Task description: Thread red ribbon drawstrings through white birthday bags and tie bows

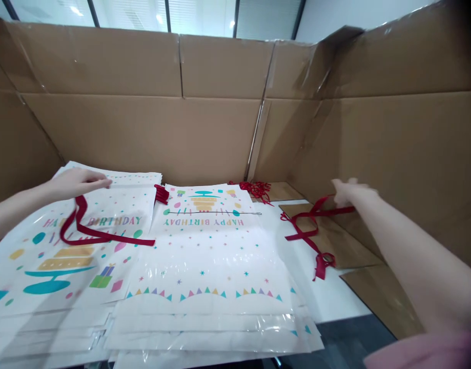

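My left hand [83, 182] is over the left stack of white printed bags [104, 205], fingers closed. A dark red ribbon [104, 237] trails from beneath that hand across the prints; the exact grip is hidden. On the right, my right hand [352, 193] is slightly blurred and curled at a tangle of red ribbon [306, 225]. One strand runs up to its fingers, and another passes behind the wrist. A second stack of clear-wrapped bags [220, 261] lies between the hands, with "Happy Birthday" upside down and a thin dark cord [216, 212] across it.
A red bundle [161, 194] rests between the stacks at the back. More red ribbon or cord [256, 190] is heaped behind the right stack. Flat cardboard pieces [327, 236] lie on the white table [343, 300]. Tall cardboard walls [150, 133] enclose the back and sides.
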### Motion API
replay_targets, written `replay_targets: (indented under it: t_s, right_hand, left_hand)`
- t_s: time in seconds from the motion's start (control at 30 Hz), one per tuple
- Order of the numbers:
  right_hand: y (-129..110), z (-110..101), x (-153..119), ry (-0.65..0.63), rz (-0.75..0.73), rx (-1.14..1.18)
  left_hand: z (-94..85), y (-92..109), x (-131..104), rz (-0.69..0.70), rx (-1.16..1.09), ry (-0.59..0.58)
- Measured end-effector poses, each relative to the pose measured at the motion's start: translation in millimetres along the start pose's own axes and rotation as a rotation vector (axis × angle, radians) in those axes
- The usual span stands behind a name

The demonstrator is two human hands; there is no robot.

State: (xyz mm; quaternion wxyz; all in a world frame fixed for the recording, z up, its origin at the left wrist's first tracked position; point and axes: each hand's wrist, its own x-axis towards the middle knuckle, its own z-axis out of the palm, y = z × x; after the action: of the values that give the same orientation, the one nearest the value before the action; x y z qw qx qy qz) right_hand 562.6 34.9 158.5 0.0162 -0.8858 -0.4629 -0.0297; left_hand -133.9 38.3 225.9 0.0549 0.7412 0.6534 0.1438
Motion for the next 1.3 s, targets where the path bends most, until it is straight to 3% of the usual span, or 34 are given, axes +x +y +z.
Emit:
replay_targets:
  t_s: [0.03,0.07,0.17,0.23,0.3,0.4,0.53,0.63,0.73,0.97,1.1,1.3]
  right_hand:
    - [-23,0,-12,-0.018,-0.063,0.007]
    - [-48,0,-27,0.013,-0.238,0.074]
    - [-129,3,-87,-0.030,-0.656,0.234]
    - [-178,1,-135,-0.212,-1.067,0.625]
    - [-217,-5,-181,-0.448,-1.286,0.890]
    - [-252,-14,-231,-0.658,-1.435,1.118]
    - [-269,-15,-259,-0.692,-1.393,1.263]
    - [-270,-8,-262,-0.857,-1.400,1.335]
    - [-262,-3,-255,-0.979,-1.326,1.369]
    - [-205,1,-197,-0.740,-1.191,1.122]
    - [-158,-6,-155,-0.635,-1.081,0.884]
    - [-82,-14,-93,-0.577,-0.904,0.583]
  left_hand:
    - [2.0,23,-4,0.051,0.006,-0.071]
    - [3.7,46,-7,0.114,0.011,-0.116]
    - [8.7,108,-17,0.283,-0.066,-0.155]
    - [13.1,141,-22,0.412,-0.146,-0.200]
    - [18.1,165,-26,0.484,-0.238,-0.221]
    - [24.9,186,-34,0.532,-0.360,-0.243]
    - [31.2,195,-39,0.515,-0.427,-0.187]
    - [33.7,193,-37,0.512,-0.360,-0.135]
    - [34.4,183,-33,0.508,-0.285,-0.193]
    - [40.3,147,-24,0.454,-0.252,-0.560]
    - [44.4,128,-18,0.371,-0.346,-0.585]
    - [53.3,104,-11,0.296,-0.423,-0.611]
